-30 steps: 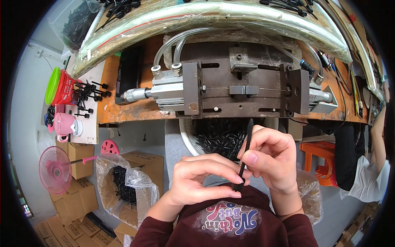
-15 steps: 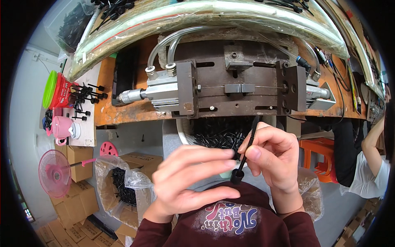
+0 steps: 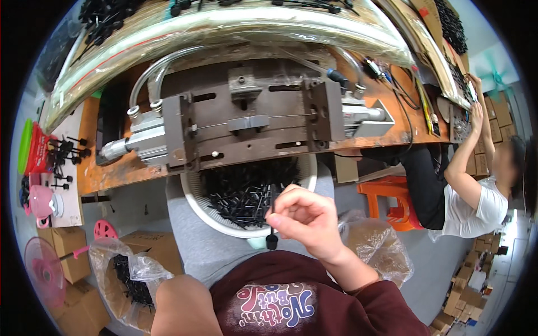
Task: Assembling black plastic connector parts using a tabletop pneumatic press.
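Observation:
My right hand [image 3: 307, 218] pinches a black mascara wand [image 3: 272, 229] between thumb and fingertips, upright in front of my shirt. Its round black cap end points down; the upper part shows thin and dark against the basket's contents. At the lower left edge, only a smooth part of my left hand or wrist [image 3: 186, 305] appears, close and large, with its fingers hidden. On my lap, a white basket [image 3: 196, 211] holds many loose black wands [image 3: 246, 193]. Beyond it stands a metal clamping fixture [image 3: 249, 123] with a thin rod across its middle.
Clear hoses [image 3: 162, 61] lead to cylinders on the fixture. A wrapped roll [image 3: 224, 28] lies behind it. Black wands and a red pouch [image 3: 38, 151] sit at the left. A bag-lined box [image 3: 120, 280] and pink fan [image 3: 45, 266] stand below. A co-worker [image 3: 476, 196] sits right, near an orange stool [image 3: 386, 196].
My left hand has drawn back from the wand toward the lower left. My right hand still holds the wand. The view has shifted, showing more of the basket and the co-worker.

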Available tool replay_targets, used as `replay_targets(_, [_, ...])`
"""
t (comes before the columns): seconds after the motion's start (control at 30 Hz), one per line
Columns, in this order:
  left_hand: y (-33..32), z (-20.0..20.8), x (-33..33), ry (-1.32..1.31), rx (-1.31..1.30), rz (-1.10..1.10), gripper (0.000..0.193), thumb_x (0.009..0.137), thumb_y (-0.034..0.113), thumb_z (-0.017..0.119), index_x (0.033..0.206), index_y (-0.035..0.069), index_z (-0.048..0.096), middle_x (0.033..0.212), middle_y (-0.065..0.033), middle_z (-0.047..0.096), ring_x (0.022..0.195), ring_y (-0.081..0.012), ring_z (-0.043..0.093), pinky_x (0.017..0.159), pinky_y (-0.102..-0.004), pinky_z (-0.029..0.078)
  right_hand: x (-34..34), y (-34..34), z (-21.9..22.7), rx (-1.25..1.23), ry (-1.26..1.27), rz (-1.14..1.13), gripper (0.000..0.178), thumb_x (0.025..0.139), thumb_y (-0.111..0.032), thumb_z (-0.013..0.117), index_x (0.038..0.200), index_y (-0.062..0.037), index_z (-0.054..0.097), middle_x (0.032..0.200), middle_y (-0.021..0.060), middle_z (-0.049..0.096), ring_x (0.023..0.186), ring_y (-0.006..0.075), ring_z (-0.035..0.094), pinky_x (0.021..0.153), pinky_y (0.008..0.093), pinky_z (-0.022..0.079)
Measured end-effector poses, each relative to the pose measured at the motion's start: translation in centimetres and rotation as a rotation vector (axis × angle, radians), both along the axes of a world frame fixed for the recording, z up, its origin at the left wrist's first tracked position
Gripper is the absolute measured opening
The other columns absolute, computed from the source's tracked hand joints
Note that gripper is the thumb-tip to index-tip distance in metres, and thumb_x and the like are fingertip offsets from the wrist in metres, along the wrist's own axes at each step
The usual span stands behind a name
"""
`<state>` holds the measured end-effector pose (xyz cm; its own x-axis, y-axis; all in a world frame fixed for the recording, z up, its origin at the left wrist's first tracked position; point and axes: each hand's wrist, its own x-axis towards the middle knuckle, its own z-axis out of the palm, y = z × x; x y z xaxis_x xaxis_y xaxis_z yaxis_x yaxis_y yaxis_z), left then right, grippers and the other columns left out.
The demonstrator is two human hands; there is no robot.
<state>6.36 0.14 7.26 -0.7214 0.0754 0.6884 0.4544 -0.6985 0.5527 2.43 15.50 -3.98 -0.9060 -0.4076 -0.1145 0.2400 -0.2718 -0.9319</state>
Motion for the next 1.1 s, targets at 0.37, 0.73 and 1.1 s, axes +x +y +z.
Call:
replay_targets(0.37, [0.5, -0.3, -0.1, -0.012, 0.04, -0.006, 0.018, 0.074, 0.012, 0.071, 0.08, 0.007, 0.055, 0.084, -0.0084, 0.057, 0.072, -0.019, 0.053, 0.06, -0.0295, 0.044, 0.8, -0.4, -2.2, -0.002, -0.041, 0.042, 0.007, 0.084, -0.003, 0.07, 0.086, -0.0004, 0.064, 0.083, -0.0014, 0.059, 0.067, 0.0016, 0.054, 0.06, 0.0182, 0.045])
replay_targets(0.73, [0.9, -0.3, 0.1, -0.017, 0.097, 0.057, 0.018, 0.079, 0.009, 0.064, 0.074, 0.008, 0.047, 0.079, -0.0073, 0.05, 0.068, -0.0181, 0.048, 0.055, -0.0293, 0.042, 0.9, -0.8, -6.3, 0.038, -0.178, 0.072, 0.008, 0.085, -0.007, 0.071, 0.085, -0.0028, 0.064, 0.075, -0.0059, 0.057, 0.065, -0.0019, 0.05, 0.059, 0.0148, 0.041])
replay_targets(1.1, [-3.4, -3.4, 1.1, -0.297, 0.046, 0.33, 0.022, 0.08, 0.002, 0.062, 0.075, 0.009, 0.042, 0.077, -0.0051, 0.047, 0.065, -0.0139, 0.042, 0.051, -0.0265, 0.041, -0.3, -0.8, -11.2, 0.948, 0.693, 0.075, 0.012, 0.076, -0.013, 0.071, 0.082, -0.0042, 0.066, 0.079, 0.0097, 0.062, 0.069, 0.0295, 0.064, 0.061, 0.0385, 0.053])
